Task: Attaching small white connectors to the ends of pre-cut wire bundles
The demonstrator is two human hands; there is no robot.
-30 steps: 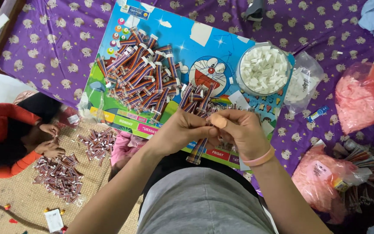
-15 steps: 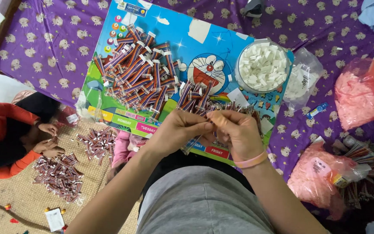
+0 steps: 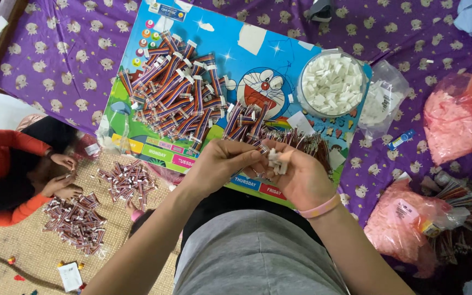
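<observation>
**Head view: both hands meeting on a small white connector above a cartoon board**

Head view. My left hand (image 3: 222, 164) and my right hand (image 3: 296, 175) meet at the centre of the frame, fingertips touching, just above the near edge of the colourful cartoon board (image 3: 279, 60). Between the fingertips I pinch a small white connector piece (image 3: 274, 159); both hands are closed narrowly around it, the right hand cupped beneath and the left thumb and forefinger pressing in from the side. Whether a wire is attached to the piece I cannot tell. A pink wristband (image 3: 318, 207) circles my right wrist.

Just beyond my hands, on the board, lies a small bundle of striped ribbon cables (image 3: 247, 123), with a fan of loose dark wires (image 3: 301, 143) beside it, close to my right fingers. Farther away, at the board's left half, sits the large pile of finished ribbon cables (image 3: 173, 90). At the board's right far corner stands a round clear tub of white connectors (image 3: 331, 82), well apart from my hands. The board rests on a purple patterned sheet (image 3: 55, 54).

At lower left, another person's hands (image 3: 64, 175) work over further cable piles (image 3: 127, 180) on a woven mat (image 3: 23, 257). Pink plastic bags (image 3: 454, 123) lie at right.
</observation>
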